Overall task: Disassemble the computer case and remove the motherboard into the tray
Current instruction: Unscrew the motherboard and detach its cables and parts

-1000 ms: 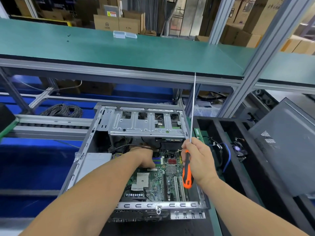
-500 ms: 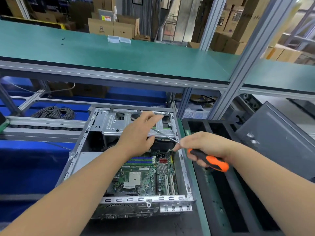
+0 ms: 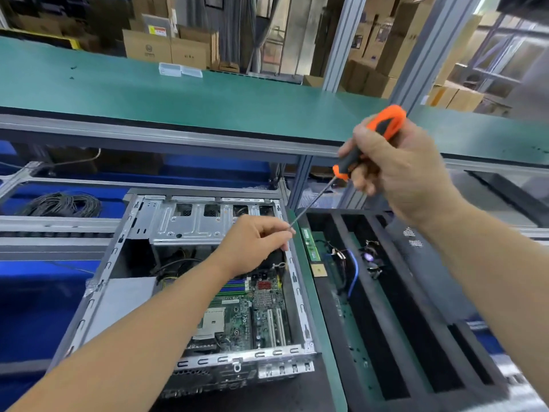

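A: Item one, motherboard (image 3: 237, 310): where is it lying?

B: It is sitting flat inside the open computer case (image 3: 184, 281), not yet lifted out; green board, blue and green slots, white expansion slots, a small silver heatsink all showing.

A: Item two, screwdriver (image 3: 368, 144)?

B: The right hand (image 3: 407, 171) is clenching round its orange-and-black handle, raised high, shaft slanting down to the left hand (image 3: 252, 245). That hand is pinching at the tip, probably taking off a loosened screw; the screw itself is too small to confirm.

A: Item three, tray (image 3: 401, 337)?

B: It is waiting just beside the case, black compartments already holding a memory stick (image 3: 310, 248) and cables (image 3: 352, 272), likely positioned for a short transfer.
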